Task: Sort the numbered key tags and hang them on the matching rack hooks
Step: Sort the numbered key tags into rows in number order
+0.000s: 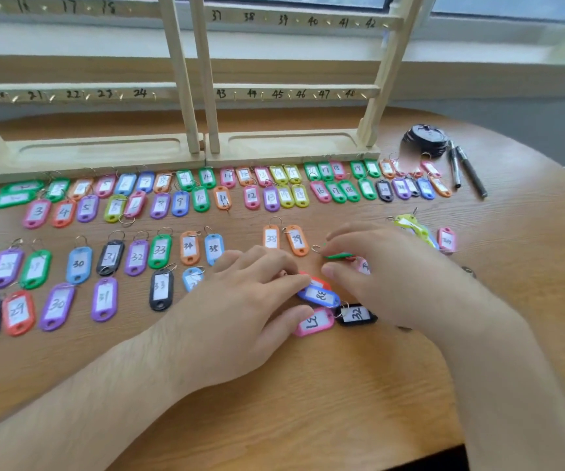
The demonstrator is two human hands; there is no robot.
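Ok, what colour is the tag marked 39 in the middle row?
The tag marked 39 is orange, seen clearly in the head view.
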